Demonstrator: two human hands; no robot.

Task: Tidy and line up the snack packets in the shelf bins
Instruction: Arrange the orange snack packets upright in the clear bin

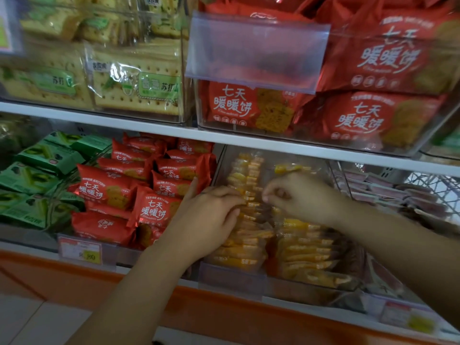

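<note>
Yellow-and-orange snack packets in clear wrap point(306, 247) stand on edge in two rows inside a clear plastic bin point(231, 275) on the orange-fronted lower shelf point(62, 275) of a shop display, as a person works both bare hands into the stock. The left hand point(209, 217) lies palm down across the left row, its grip wide, fingers stretched over the packet tops and thumb raised beside the red foil biscuit packets point(109, 190) in the neighbouring bin. The right hand point(301, 195) hovers over the right row farther back, fingers curled in toward the thumb. Whether that grip pinches a packet edge or holds nothing cannot be told through the blur. The left row looks fairly even, while the right row's nearer packets seem to lean and fan toward the bin's front wall.

The step in hand appears to be squaring up the two rows. It is likely done best with the left hand flat as a steadying stop, so that its row does not topple while the right hand draws stray packets upright and slides them into line, a few at a time. Light pressure should serve: the thin wrap looks slippery, and the contents may crack if squeezed. Edges are best nudged level within the bin, not pushed over toward the red packets. The green foil packets point(37, 178) at far left lie outside this step.
</note>
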